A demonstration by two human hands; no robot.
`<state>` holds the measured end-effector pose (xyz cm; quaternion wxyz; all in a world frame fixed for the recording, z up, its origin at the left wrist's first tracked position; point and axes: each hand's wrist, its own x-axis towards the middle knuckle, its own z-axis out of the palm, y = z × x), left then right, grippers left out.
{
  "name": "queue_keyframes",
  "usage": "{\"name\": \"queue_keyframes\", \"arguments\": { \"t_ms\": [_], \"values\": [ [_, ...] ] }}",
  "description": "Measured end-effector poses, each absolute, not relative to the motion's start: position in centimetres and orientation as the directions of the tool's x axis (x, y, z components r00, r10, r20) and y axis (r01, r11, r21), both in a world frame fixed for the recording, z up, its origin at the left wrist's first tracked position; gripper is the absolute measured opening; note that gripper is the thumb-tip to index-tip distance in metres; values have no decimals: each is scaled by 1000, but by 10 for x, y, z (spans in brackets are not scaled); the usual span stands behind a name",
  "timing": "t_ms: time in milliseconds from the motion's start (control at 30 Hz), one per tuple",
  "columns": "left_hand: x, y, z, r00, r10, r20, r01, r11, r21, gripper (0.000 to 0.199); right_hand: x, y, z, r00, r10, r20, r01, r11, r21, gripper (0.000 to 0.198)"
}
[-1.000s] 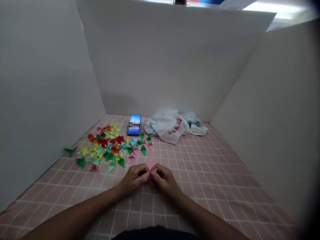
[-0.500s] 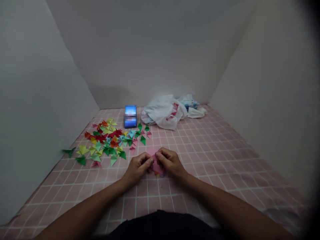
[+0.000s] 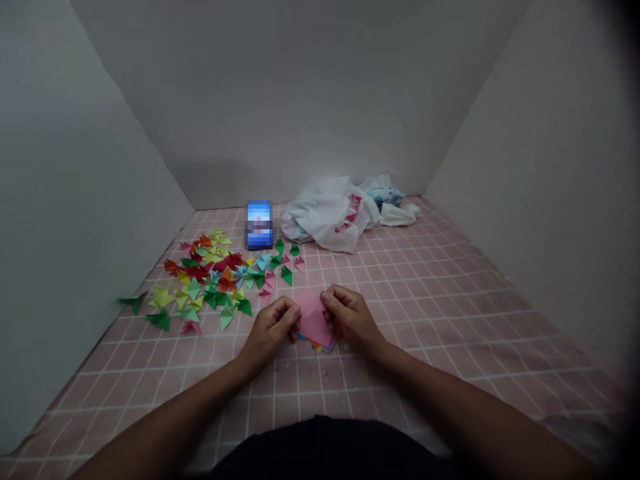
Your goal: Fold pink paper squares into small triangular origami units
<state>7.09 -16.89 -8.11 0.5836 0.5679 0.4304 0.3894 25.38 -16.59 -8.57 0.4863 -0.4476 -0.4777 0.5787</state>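
Note:
A pink sheet of paper (image 3: 313,319) is stretched between my two hands, its surface facing me. My left hand (image 3: 274,327) pinches its left edge, and my right hand (image 3: 351,319) pinches its right edge with thumb and forefinger. Below the sheet, corners of other coloured papers (image 3: 319,347) in yellow, blue, orange and purple stick out; most of them are hidden. To the left lies a spread of small folded paper pieces (image 3: 215,297) in green, red, yellow, orange, light blue and pink, which look like origami birds.
A phone or small screen (image 3: 259,225), blurred out, stands behind the folded pieces. A crumpled white plastic bag (image 3: 325,213) with red print lies at the back, beside another bag (image 3: 387,193). Walls enclose the pink checked cloth (image 3: 425,300) on three sides.
My hands have moved apart, and the pink paper between them now shows wider and flatter. The view has shifted slightly.

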Motion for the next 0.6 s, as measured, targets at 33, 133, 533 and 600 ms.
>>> {"name": "queue_keyframes", "arguments": {
  "t_ms": [33,133,533,600],
  "values": [
    [71,-170,-80,334,940,-74,35,66,997,33,253,-167,-86,-163,985,-53,-121,-73,-990,37],
    [74,-173,-78,372,922,-112,37,106,994,33,250,-173,-87,-290,956,-50,-99,-81,-992,37],
    [77,-174,-86,261,942,-213,-303,289,908,33,247,-174,-91,-439,896,-67,-247,-192,-950,34],
    [79,-174,-85,288,931,-222,-339,316,886,33,246,-175,-91,-443,895,-56,-267,-192,-945,32]
  ]
}}
